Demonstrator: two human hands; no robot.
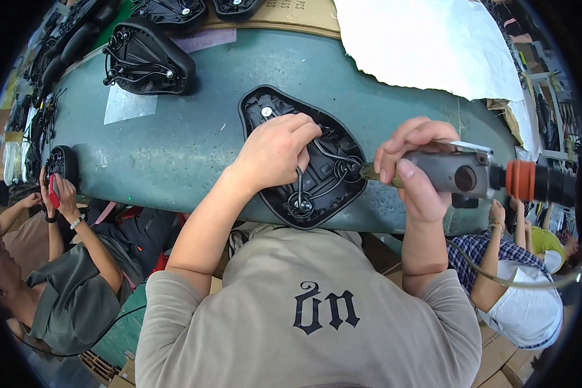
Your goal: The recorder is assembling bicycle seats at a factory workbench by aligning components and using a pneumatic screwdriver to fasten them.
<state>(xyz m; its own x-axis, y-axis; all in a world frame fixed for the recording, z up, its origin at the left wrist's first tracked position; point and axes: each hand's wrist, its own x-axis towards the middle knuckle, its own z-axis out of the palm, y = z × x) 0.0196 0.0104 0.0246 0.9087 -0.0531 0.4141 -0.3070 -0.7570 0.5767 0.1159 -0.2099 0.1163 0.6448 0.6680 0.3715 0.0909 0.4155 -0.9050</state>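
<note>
A black bicycle saddle [313,173] lies upside down in front of me, its ribbed underside showing. Bent metal rails and coil springs sit on it, with one spring [300,205] at the near edge and another [346,169] on the right. My left hand [275,150] is closed around the metal rail [330,152] over the middle of the saddle. In my right hand [417,169] is a grey power screwdriver [456,174], held sideways with its tip at the right-hand spring. The tip's exact contact is too small to make out. A round bolt head [266,112] shows at the saddle's narrow end.
Another upturned saddle [150,59] rests on the green table [194,149] at the far left, with more behind it. Torn white sheeting [427,52] covers the far right. A cable [491,277] loops at right. Co-workers sit on both sides, one holding a red tool [53,191].
</note>
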